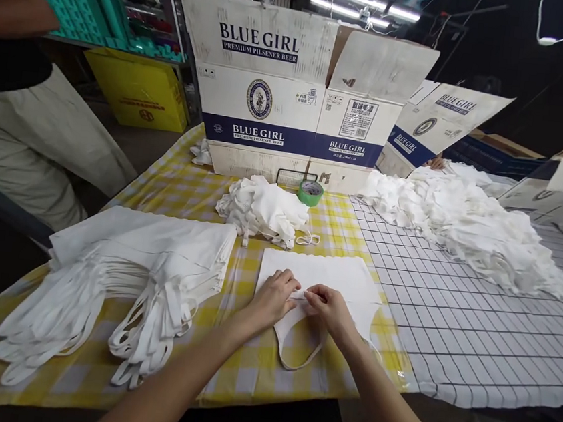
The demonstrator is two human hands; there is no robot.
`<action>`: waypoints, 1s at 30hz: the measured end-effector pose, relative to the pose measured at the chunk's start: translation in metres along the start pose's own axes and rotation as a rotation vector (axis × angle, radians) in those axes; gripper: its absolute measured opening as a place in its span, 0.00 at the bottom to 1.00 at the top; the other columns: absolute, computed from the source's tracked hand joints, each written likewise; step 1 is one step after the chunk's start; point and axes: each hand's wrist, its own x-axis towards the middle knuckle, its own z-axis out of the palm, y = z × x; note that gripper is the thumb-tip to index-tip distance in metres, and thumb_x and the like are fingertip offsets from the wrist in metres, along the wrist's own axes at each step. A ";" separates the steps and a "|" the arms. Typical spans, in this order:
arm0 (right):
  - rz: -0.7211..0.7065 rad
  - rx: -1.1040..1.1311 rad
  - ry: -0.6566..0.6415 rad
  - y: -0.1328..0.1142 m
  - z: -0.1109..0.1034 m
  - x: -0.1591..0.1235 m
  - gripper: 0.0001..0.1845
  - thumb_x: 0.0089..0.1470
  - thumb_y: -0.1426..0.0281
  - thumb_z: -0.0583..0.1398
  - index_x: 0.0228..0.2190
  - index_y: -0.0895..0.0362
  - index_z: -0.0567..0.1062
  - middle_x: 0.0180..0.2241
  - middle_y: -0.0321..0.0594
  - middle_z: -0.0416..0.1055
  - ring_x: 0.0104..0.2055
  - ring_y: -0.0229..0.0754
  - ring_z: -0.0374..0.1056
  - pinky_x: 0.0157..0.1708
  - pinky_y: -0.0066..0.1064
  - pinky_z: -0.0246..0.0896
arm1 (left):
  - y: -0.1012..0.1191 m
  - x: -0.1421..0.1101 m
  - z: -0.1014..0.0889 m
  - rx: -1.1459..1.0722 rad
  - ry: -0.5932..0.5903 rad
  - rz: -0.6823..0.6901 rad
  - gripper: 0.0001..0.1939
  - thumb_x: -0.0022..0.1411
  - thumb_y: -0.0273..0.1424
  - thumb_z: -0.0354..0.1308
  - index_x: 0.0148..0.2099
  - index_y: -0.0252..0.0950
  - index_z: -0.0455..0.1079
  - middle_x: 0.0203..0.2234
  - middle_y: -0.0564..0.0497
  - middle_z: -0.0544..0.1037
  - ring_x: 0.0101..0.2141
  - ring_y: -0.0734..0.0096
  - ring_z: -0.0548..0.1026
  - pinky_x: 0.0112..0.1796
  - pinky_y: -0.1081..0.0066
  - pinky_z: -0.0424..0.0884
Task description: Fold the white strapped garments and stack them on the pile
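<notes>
A flat white fabric garment with thin loop straps [325,269] lies on the surface covered in yellow-and-white checked cloth [229,367], directly in front of the person. Its straight edge points away and its straps fall toward the person, an arrangement that probably keeps the strapped edge within easy reach of both hands. The left hand [277,296] and right hand [330,309] meet near the middle of that edge, thumbs and fingers closed in a pinch on the cloth. The fingertips cover most of the spot, so exactly how the fabric is folded between them is hard to tell. Holding it from both sides likely keeps that small stretch taut and level.

To the left, a neat stack of white strapped garments [143,230] has its straps drawn toward the near edge, presumably to stop them tangling. Just beyond the held piece sits a loose crumpled white fabric pile [266,206], with a green tape roll [307,199] beside it. Behind these, a tall white-and-blue cardboard carton [283,97] blocks the way across. On the right, a large white fabric heap [471,221] spreads over a white cloth with dark grid lines [440,328]. Another person [43,125] stands at far left.
</notes>
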 end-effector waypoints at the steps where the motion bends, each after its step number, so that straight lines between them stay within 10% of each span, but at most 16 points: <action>1: 0.008 -0.006 0.007 0.001 0.001 0.002 0.14 0.51 0.62 0.55 0.27 0.60 0.73 0.22 0.37 0.68 0.25 0.37 0.62 0.25 0.26 0.55 | -0.003 0.002 0.003 0.031 -0.011 0.009 0.11 0.55 0.26 0.57 0.42 0.38 0.67 0.39 0.50 0.67 0.43 0.64 0.64 0.45 0.64 0.62; 30: -0.321 -0.325 0.080 -0.003 0.016 0.022 0.08 0.51 0.71 0.52 0.24 0.57 0.68 0.26 0.37 0.67 0.27 0.37 0.63 0.28 0.27 0.55 | -0.026 0.023 0.013 -0.188 0.023 -0.111 0.07 0.55 0.33 0.56 0.31 0.35 0.73 0.29 0.51 0.70 0.33 0.70 0.69 0.33 0.73 0.63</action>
